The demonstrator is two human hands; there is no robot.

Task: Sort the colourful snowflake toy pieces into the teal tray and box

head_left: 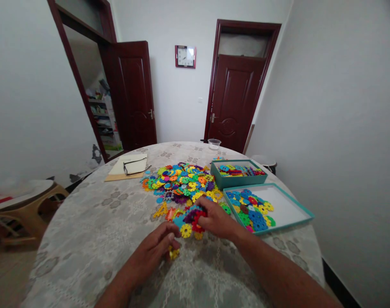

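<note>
My right hand [215, 217] is closed on a small cluster of notched plastic snowflake discs, with a red disc [198, 220] and a purple disc [190, 215] showing at its fingers. Beside the cluster is a light blue disc [179, 220], and a yellow disc [186, 231] hangs at its front. My left hand [154, 244] is closed, thumb and fingers curled together, with yellow discs [174, 253] at the fingertips. Its palm faces the cluster, and the fingers partly hide what they grip. A large colourful heap of discs [185, 179] lies just beyond both hands.
Right of the heap stand a teal box [218, 180] holding sorted discs and its shallow lid [291, 214] with more discs. Glasses [134, 167] rest on a notebook [120, 171] at the left. A clear bowl [214, 144] sits at the far edge of the cloth-covered table [85, 239].
</note>
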